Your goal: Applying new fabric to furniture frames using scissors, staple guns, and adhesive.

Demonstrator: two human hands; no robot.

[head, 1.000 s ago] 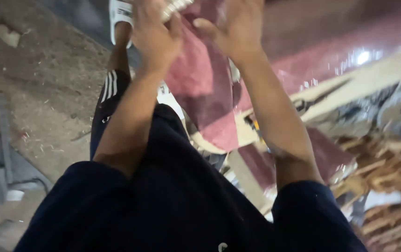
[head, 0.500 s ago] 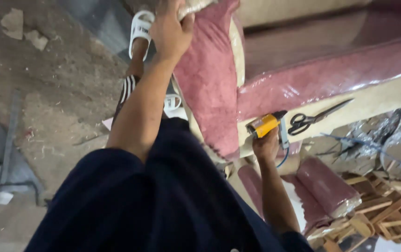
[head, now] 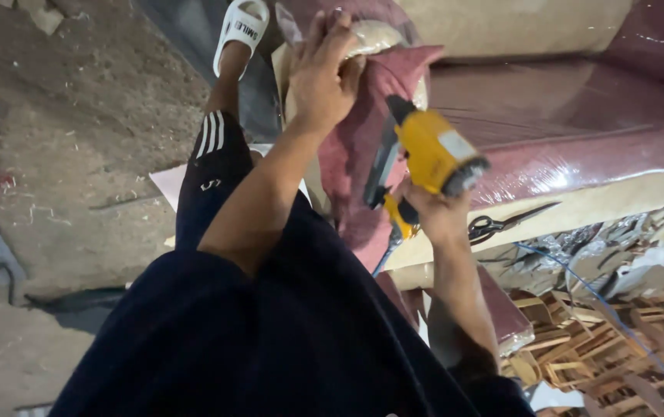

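Two hands engaged. Left hand (head: pixel 324 73) fingers curl over folded maroon fabric (head: pixel 363 131) and pale foam padding (head: pixel 374 35) at the far cushion edge, pressing it down. Right hand (head: pixel 436 216) grips closed on a yellow staple gun (head: pixel 425 154), now raised beside the fabric, previously lower. Scissors (head: pixel 502 224) lie right on the pale board.

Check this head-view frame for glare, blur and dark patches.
Head view: glare streaks the glossy maroon covering; the yellow tool in the right hand is slightly soft; the left hand on the padded edge is fairly sharp; the dark shirt shows almost no detail.
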